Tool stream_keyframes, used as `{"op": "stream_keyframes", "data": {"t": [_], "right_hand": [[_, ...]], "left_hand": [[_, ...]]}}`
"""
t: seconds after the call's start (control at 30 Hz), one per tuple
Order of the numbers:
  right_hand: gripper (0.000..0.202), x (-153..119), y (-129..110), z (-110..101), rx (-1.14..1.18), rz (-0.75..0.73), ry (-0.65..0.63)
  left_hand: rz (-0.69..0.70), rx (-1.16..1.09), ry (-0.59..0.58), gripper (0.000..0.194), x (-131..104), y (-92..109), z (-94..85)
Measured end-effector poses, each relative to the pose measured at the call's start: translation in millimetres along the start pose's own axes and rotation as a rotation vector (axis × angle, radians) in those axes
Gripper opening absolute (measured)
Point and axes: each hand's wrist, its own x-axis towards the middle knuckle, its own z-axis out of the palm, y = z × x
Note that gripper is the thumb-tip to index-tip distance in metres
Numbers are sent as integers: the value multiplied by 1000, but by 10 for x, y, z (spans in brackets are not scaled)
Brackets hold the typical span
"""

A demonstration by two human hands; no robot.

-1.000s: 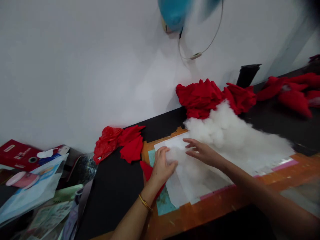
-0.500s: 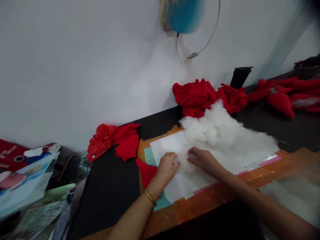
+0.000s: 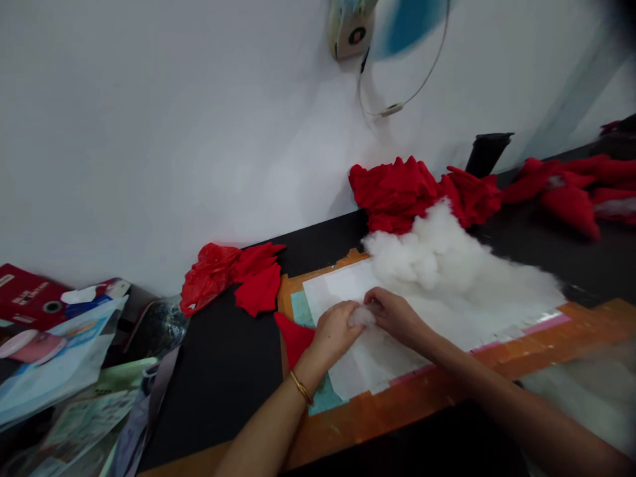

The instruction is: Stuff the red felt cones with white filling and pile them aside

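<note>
Between both hands is a small tuft of white stuffing (image 3: pixel 362 317). My left hand (image 3: pixel 336 332), with a gold bangle at the wrist, has its fingers closed on the tuft. My right hand (image 3: pixel 392 317) pinches the tuft from the other side. Beside my left wrist lies a pointed red cloth piece (image 3: pixel 295 339), partly hidden by the hand. A large fluffy heap of white stuffing (image 3: pixel 437 255) rests behind my right hand on a white sheet (image 3: pixel 348 371).
Red cloth piles (image 3: pixel 392 189) lie against the wall, with more red pieces (image 3: pixel 571 202) at right. A black container (image 3: pixel 489 154) stands behind. Folded red cloth (image 3: pixel 258 291) and a red plastic bag (image 3: pixel 206 275) lie left. A blurred blue fan (image 3: pixel 410 26) hangs above.
My hands have come closer together around the tuft, the right one moving left. The view has shifted slightly, so the surroundings appear further right.
</note>
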Motion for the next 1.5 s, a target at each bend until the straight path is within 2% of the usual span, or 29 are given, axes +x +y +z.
{"op": "stream_keyframes", "data": {"t": [0.1, 0.23, 0.3, 0.4, 0.43, 0.5, 0.57, 0.63, 0.77, 0.87, 0.97, 1.03, 1.13, 1.27, 1.33, 1.4, 1.5], "right_hand": [[6, 14, 51, -33, -5, -1, -15], [3, -7, 212, -255, -43, 13, 22], [12, -24, 196, -308, -62, -67, 43], [36, -35, 39, -216, -144, -240, -20], [37, -29, -14, -151, -189, -258, -61], [23, 2, -66, -18, -272, -227, -115], [8, 52, -18, 59, -317, -194, -98], [10, 108, 102, 43, -340, -180, -57], [18, 185, 274, -168, -385, -201, -16], [18, 185, 153, -268, -379, -303, 38], [39, 141, -77, -182, -295, -462, 75], [41, 122, -159, -59, -312, -491, -16], [16, 151, -65, 50, -462, -416, -118], [22, 229, 223, -67, -558, -320, -34], [17, 240, 263, -138, -588, -297, -4], [15, 223, 190, -152, -566, -330, 15], [31, 161, -36, -69, -376, -424, 45]], "left_hand": [[-8, 25, 34, 14, 17, -61, -71], [-71, 15, 98, 11, -21, -247, -186], [-81, -12, 108, 11, -26, -273, -177], [-89, -49, 118, 9, 2, -206, -89], [-95, -55, 125, 9, 14, -175, -60], [-103, -56, 134, 8, 27, -142, -43], [-103, -44, 136, 7, 17, -175, -102], [-117, -22, 145, 8, -17, -269, -225], [-193, 15, 190, 8, -98, -456, -438], [-210, 26, 210, 6, -100, -440, -397], [-177, 24, 200, 4, -53, -333, -267], [-158, 23, 191, 6, -29, -295, -234], [-162, 33, 202, 7, -41, -381, -337], [-208, 46, 249, 12, -115, -597, -560], [-206, 24, 247, 16, -150, -615, -597], [-166, -22, 210, 30, -176, -560, -596], [-76, -65, 170, 55, -216, -475, -639]]}}
